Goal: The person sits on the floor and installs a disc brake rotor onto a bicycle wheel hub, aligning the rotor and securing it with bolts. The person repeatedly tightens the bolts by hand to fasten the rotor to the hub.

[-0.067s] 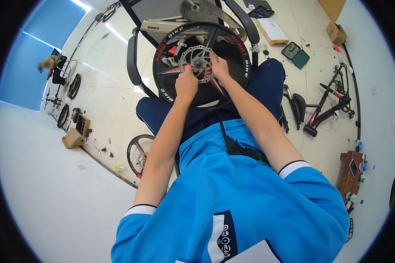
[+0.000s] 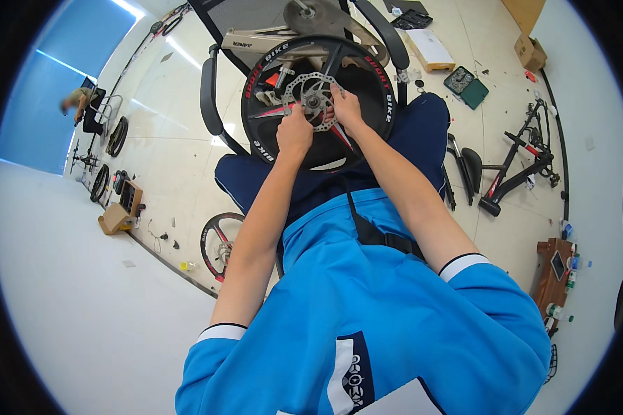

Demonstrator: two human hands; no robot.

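a: ok so left to right, what did you see?

b: upper left of the frame had a person (image 2: 80,102) near a blue panel, with loose tyres (image 2: 118,136) on the floor. below those was an open cardboard box (image 2: 115,218), and another wheel (image 2: 205,242) sat left of centre, partly behind the left forearm.

a: and the hands?

b: upper middle. the big wheel (image 2: 333,57) lay face up between the armrests of a black chair, with the brake disc (image 2: 296,84) at its hub. the left hand (image 2: 294,133) had its thumb at the disc's lower left; fingers were hidden, so i couldn't tell if it pinched or just pressed. the right hand (image 2: 346,111) looked clamped on the disc's right side, thumb on top, fingertips showing through the cutouts.

a: decent technique?

b: imo yeah. thumbs either side of the hub seemed right for light, even pressure; a tilted disc could've bound up or bent. i'd have kept skin off the outer band tho, grease there was never good. couldn't tell if it sat flush.

a: anything further right?

b: a green case (image 2: 473,93) upper right, then a bare bike frame (image 2: 526,162) leaning close to the wall.
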